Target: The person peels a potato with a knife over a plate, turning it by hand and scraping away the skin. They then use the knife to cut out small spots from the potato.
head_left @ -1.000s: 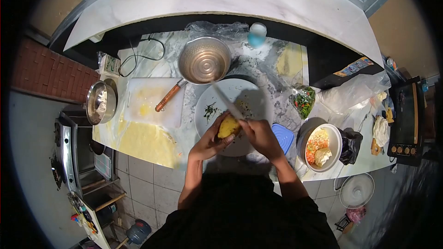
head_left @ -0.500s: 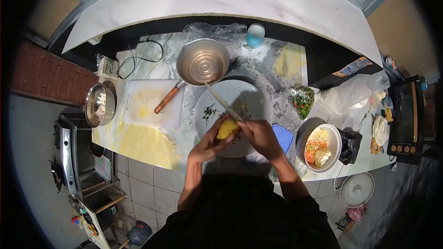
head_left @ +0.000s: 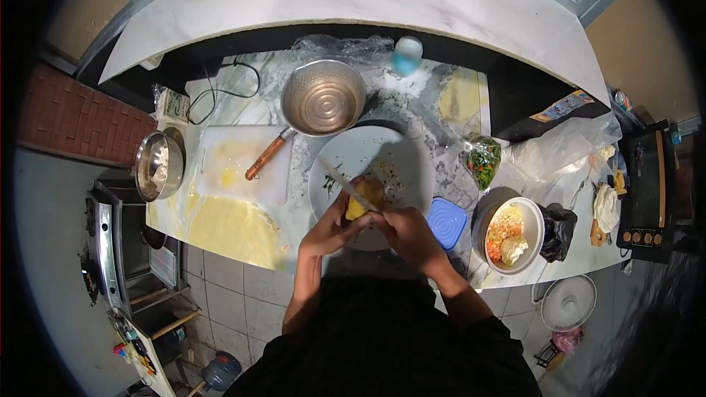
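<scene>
Over a large white plate (head_left: pixel 415 176) with scattered green and brown bits, my left hand (head_left: pixel 327 234) grips a yellow, partly brown piece of food (head_left: pixel 364 198). My right hand (head_left: pixel 413 237) is closed around the handle end of a knife (head_left: pixel 340 178). The pale blade lies across the top of the yellow food and points up and to the left. The handle is hidden in my fingers. Just right of my right hand is a blue square lid (head_left: pixel 446 223).
Behind the plate stands a metal pan (head_left: pixel 323 99), its wooden handle over a white cutting board (head_left: pixel 243 176). A metal bowl (head_left: pixel 158 167) is far left. Rightward are a bag of chillies and greens (head_left: pixel 483 163), a bowl of diced vegetables (head_left: pixel 512 235) and a black bag (head_left: pixel 559 232).
The knife and my right hand have moved down and slightly left, so the blade now crosses the yellow food. More of the blue lid shows.
</scene>
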`<action>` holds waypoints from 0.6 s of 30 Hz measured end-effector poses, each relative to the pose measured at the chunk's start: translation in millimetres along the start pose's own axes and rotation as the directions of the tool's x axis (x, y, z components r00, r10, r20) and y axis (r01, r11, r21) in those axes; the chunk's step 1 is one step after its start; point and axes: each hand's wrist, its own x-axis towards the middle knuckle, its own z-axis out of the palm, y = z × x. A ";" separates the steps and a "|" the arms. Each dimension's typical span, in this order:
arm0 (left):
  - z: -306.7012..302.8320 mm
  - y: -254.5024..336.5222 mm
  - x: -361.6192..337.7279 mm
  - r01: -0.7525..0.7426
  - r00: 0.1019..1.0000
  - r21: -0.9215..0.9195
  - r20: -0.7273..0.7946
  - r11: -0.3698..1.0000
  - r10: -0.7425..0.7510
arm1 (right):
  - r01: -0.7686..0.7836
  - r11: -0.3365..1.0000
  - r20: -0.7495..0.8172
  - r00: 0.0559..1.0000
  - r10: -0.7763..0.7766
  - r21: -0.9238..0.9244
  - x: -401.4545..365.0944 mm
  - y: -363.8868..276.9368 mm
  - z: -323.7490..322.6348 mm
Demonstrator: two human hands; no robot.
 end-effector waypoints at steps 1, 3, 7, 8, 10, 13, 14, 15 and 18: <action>-0.9 -2.2 -1.3 0.007 1.000 -0.002 0.000 1.000 -0.007 | -0.006 1.000 0.001 1.000 0.006 0.003 -0.5 -0.3 -0.7; -4.9 -6.8 -0.2 0.021 1.000 -0.018 -0.001 1.000 -0.022 | -0.036 0.998 0.018 0.999 0.037 -0.044 3.7 -1.5 -5.9; -1.6 -3.1 -2.4 0.003 1.000 -0.006 0.001 1.000 -0.003 | -0.062 0.994 0.023 0.998 0.064 -0.087 1.2 1.8 -2.7; -2.1 -2.7 -1.4 0.019 1.000 -0.035 -0.003 0.999 -0.019 | -0.076 0.993 0.062 0.995 0.082 -0.092 1.6 -0.7 -4.3; -1.3 -4.4 -1.4 0.035 0.999 -0.067 -0.002 0.997 -0.035 | -0.093 0.990 0.099 0.990 0.103 -0.102 2.5 -2.4 -7.8; -3.0 -4.6 0.0 0.023 1.000 0.041 -0.002 0.999 -0.023 | -0.160 0.984 0.069 0.984 0.165 -0.075 8.3 -0.7 -9.1; -2.4 -2.8 0.9 0.004 1.000 0.058 -0.011 0.998 -0.004 | -0.094 0.992 0.065 0.993 0.100 -0.083 5.1 0.2 -4.2; -1.5 -1.7 1.1 -0.013 1.000 0.074 -0.017 0.997 0.015 | -0.031 0.995 0.063 0.997 0.037 -0.091 3.2 -0.5 -2.1; -1.8 0.7 -1.2 -0.053 0.999 0.023 0.008 0.998 0.053 | -0.157 0.986 0.000 0.987 0.158 -0.054 17.8 3.5 -18.5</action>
